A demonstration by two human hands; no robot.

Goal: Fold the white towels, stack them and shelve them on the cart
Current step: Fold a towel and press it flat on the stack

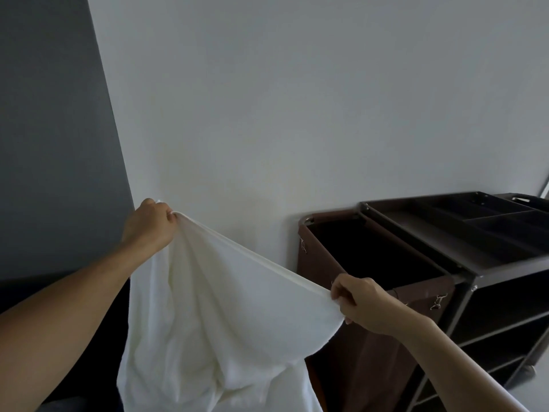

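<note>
A white towel (214, 316) hangs in the air in front of a pale wall (297, 99), stretched along its top hem between two hands. The hem runs as a taut line, slanting from high on the left to lower on the right. Below it the cloth sags in loose, deep folds and drops out of view at the bottom edge of the frame.

The left hand (150, 224) holds the upper corner, its fingers (169, 217) curled tightly round the bunched hem. The right hand (365, 306) holds the lower end of the hem, its fingers (341, 295) pinching the edge from above with the thumb beneath. Both forearms are bare and reach forward from the lower corners.

Just behind the right hand stands a brown laundry bag (368, 361) with a dark, open mouth, hung on the end of a dark cart (475, 281). The cart has a top tray divided into compartments and open shelves beneath. A darker grey wall (53, 144) fills the left side.
</note>
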